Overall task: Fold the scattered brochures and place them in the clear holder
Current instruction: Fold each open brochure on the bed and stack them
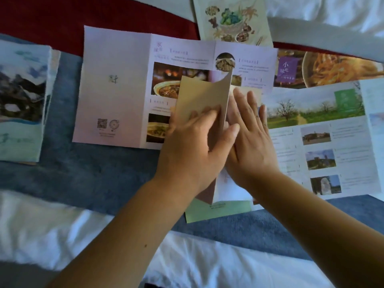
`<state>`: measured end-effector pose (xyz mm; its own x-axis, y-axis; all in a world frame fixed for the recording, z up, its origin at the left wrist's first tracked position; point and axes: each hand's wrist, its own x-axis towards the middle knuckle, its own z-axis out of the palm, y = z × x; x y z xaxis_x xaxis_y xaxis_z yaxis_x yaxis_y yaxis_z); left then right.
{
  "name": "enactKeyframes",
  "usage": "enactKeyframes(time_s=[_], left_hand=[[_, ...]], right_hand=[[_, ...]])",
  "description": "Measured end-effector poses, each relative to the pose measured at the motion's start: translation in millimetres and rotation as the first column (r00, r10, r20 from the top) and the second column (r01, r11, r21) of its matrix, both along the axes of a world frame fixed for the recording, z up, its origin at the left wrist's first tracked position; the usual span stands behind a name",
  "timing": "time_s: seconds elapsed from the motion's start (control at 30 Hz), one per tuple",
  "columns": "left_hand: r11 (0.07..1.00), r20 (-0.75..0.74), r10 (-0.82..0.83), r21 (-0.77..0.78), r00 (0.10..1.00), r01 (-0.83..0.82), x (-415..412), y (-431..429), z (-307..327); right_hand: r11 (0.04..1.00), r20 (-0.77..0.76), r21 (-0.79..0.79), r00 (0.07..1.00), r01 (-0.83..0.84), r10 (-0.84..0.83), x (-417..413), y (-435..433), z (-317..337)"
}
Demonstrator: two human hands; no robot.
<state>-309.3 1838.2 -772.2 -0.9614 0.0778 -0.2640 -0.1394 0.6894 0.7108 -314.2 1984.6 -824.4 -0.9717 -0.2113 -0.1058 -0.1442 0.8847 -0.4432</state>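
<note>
A beige brochure (202, 94) lies partly folded in the middle, one panel raised and curling at its top. My left hand (197, 146) holds that raised panel, fingers on its face and thumb round its right edge. My right hand (249, 138) presses flat with straight fingers on the panel beside it. Under them lies an open lilac food brochure (116, 84). An open landscape brochure (324, 132) lies to the right, and a pale green sheet (218, 210) sticks out below my hands. No clear holder is in view.
A blue mountain brochure (20, 100) lies at the left edge. An illustrated food leaflet (232, 19) and a noodle-photo brochure (332, 67) lie at the back. All rest on a blue runner (93, 173) across white bedding (62, 235), with red fabric (41, 19) behind.
</note>
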Motion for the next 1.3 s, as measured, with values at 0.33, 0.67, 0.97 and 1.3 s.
enactKeyframes(time_s=[0.33,0.67,0.97,1.3], left_hand=[[0.987,-0.08,0.138,-0.066,0.987,-0.143,2,-42,23],[0.862,-0.143,0.109,-0.48,0.984,-0.165,2,-104,5],[0.831,-0.225,-0.014,-0.545,0.974,-0.114,30,-113,-74],[0.791,-0.178,-0.047,-0.608,0.983,-0.072,26,-112,-85]], right_hand=[[0.992,-0.073,-0.059,0.991,-0.114,0.11,-11,-36,13],[0.95,-0.005,0.085,0.953,-0.3,0.302,-13,-93,-3],[0.935,-0.051,0.211,0.953,-0.283,0.3,-7,-101,-27],[0.903,0.074,0.303,0.952,-0.304,0.296,-12,-108,-27]])
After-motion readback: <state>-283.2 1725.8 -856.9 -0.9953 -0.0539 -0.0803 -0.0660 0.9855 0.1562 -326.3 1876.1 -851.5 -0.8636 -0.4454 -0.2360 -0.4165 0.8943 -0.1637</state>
